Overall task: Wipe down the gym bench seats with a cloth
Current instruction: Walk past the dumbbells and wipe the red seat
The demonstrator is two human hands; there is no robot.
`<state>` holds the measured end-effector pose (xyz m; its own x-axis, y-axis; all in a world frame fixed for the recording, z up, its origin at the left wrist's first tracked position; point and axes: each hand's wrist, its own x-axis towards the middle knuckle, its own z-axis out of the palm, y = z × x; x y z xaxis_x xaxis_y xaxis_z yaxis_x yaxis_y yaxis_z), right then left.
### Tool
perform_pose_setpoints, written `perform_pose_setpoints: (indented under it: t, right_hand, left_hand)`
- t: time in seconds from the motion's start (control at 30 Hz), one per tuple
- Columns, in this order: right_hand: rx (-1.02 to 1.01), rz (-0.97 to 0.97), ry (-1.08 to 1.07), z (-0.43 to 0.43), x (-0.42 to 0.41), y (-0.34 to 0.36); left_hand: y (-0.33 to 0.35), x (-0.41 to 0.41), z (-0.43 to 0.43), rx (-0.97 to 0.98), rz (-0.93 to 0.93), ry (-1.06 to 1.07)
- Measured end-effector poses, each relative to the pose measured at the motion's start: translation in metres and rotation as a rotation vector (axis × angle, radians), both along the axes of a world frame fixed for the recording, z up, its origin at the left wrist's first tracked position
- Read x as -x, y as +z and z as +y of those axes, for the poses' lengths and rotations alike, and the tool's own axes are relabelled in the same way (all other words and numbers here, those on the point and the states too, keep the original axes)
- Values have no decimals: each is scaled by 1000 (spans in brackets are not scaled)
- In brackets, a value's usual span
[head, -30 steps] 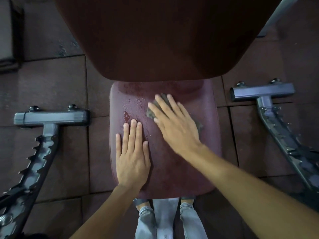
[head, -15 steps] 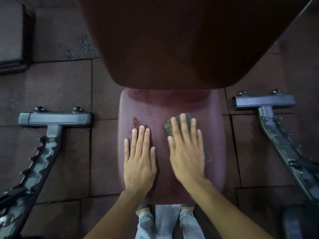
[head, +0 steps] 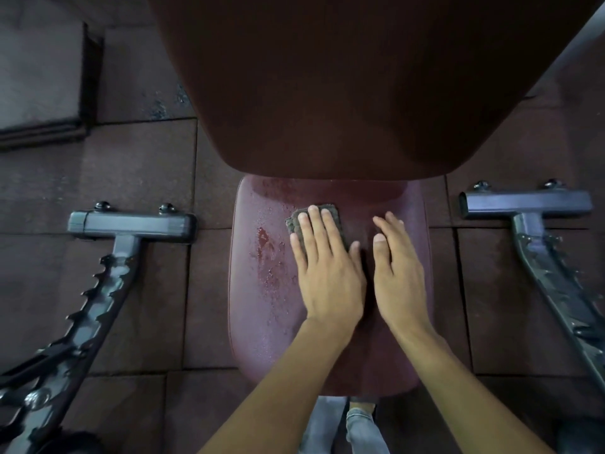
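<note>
A maroon padded bench seat lies below me, with water droplets and a wet patch on its left half. The dark backrest pad overhangs its far end. A small dark grey cloth lies on the seat's upper middle. My left hand is pressed flat on the cloth, whose far edge shows past the fingertips. My right hand lies flat on the bare seat just to the right, holding nothing.
A grey metal foot with a toothed adjuster arm stands left of the seat, and another stands to the right. Dark rubber floor tiles surround the bench. My jeans-clad legs show below the seat's near edge.
The cloth was under my right hand and now lies under my left. My left hand moved right and up onto it; my right hand shifted to the seat's right side.
</note>
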<state>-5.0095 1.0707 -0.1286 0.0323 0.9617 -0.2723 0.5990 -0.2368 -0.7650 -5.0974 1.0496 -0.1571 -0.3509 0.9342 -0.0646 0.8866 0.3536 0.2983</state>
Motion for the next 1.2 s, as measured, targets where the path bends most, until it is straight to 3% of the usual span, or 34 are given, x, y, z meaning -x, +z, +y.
perform_pose_setpoints:
  t: [0.27,0.43,0.57,0.7,0.8,1.0,1.13,1.2]
  right_hand:
    - [-157,-100,138,-10,-7,-28]
    - [-160,-167,159,-12,-4,-29]
    - [-160,-215,173,-11,-3,-28]
    - [-156,-220,184,-11,-3,-29]
    - [-163,-229,197,-11,-4,-31]
    - [-146,-206,203,-11,-4,-29]
    - [-143,-187,215,-11,-7,-28]
    - [-140,-177,222,-10,-7,-28]
  left_hand:
    - [-10,51,45,-25,58,-299]
    - [-10,104,30,0,32,-137]
    - [-9,98,-12,-14,8,19]
    - [-7,59,-45,-1,75,-293]
    - [-8,67,-8,-40,59,-470]
    - [-9,109,50,33,-27,-134]
    - [-9,102,-1,-3,-89,88]
    - [-9,86,-45,-11,-45,64]
